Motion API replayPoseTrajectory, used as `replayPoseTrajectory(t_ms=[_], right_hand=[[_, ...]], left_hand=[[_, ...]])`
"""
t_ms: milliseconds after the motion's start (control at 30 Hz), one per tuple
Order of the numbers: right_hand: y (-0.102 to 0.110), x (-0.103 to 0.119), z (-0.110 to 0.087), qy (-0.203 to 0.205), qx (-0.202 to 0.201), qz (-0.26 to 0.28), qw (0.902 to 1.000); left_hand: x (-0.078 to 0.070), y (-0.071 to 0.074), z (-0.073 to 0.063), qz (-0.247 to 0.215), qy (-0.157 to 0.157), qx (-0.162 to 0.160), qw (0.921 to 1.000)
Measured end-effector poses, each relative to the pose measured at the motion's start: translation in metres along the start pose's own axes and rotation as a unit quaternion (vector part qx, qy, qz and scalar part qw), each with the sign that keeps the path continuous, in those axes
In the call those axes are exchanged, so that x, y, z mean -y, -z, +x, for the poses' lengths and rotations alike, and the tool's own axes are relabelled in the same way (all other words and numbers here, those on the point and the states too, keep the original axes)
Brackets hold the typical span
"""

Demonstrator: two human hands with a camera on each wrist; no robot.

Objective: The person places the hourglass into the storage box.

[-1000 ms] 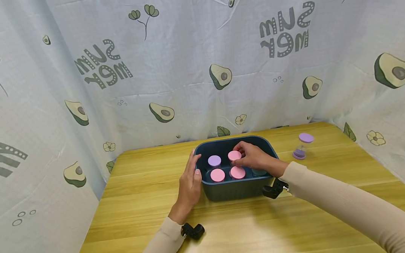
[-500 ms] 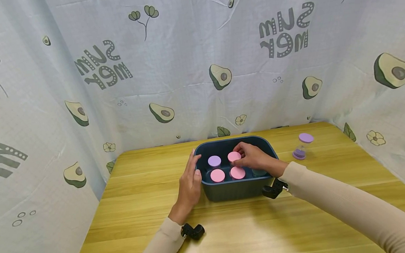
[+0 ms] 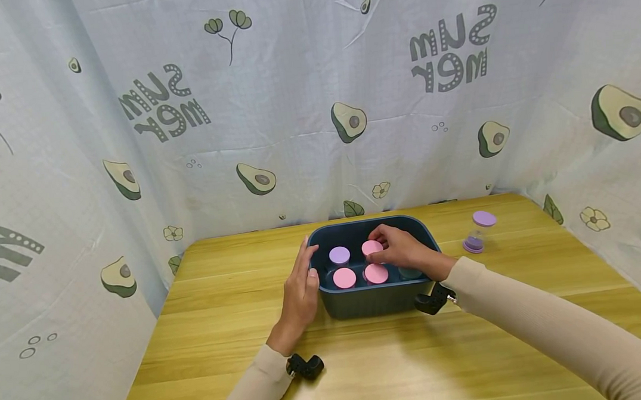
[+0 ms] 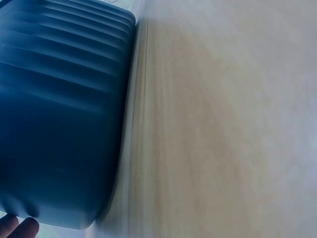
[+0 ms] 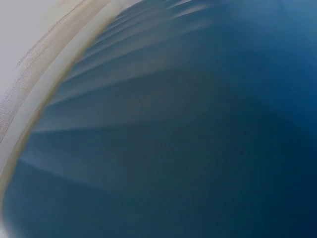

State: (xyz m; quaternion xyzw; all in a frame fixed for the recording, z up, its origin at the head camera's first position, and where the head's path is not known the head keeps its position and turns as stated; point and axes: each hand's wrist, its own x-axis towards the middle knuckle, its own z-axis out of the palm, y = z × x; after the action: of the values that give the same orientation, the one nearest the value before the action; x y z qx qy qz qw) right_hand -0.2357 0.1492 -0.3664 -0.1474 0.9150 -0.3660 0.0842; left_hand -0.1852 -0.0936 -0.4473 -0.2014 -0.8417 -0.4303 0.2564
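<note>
A dark blue-green box (image 3: pixel 368 305) stands on the table. Reaching into it, my right hand (image 3: pixel 400 247) pinches a pink-topped hourglass (image 3: pixel 372 247) between thumb and fingers; its lower part is hidden. My left hand (image 3: pixel 299 290) rests with extended fingers along the box's left end, and its fingertips (image 4: pixel 25 228) show at the box's edge in the left wrist view. Around the held hourglass, inside the box, are a lilac-topped one (image 3: pixel 339 255), two pink-topped ones, at front left (image 3: pixel 345 277) and front middle (image 3: pixel 376 273), and a dark green top (image 3: pixel 409 273) under my right wrist.
An hourglass with lilac ends and purple sand (image 3: pixel 477 232) stands on the wooden table (image 3: pixel 222 276) to the right of the box. A printed curtain (image 3: pixel 293 76) hangs behind the table and at both sides. The ribbed box wall (image 5: pixel 148 114) fills most of the right wrist view.
The pink top in my right hand shifts very slightly to the right. Both hands and the box otherwise keep their places.
</note>
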Motion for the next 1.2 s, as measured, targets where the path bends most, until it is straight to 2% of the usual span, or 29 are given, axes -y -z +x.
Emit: replayPoseTrajectory(t_ms=[500,867,1200], right_hand=[[0.003,0.002,0.0,-0.008,-0.03,0.007,0.9995],[0.012,0.003,-0.007,0.017,-0.054,0.034,0.9978],[0.024,-0.004,-0.016,0.029,-0.076,0.078,0.9937]], left_hand=[[-0.001,0.002,-0.001,-0.005,0.007,0.003,1.0],[0.0,-0.001,-0.001,-0.007,0.012,0.006,0.9999],[0.0,0.001,0.0,-0.007,-0.005,-0.003,1.0]])
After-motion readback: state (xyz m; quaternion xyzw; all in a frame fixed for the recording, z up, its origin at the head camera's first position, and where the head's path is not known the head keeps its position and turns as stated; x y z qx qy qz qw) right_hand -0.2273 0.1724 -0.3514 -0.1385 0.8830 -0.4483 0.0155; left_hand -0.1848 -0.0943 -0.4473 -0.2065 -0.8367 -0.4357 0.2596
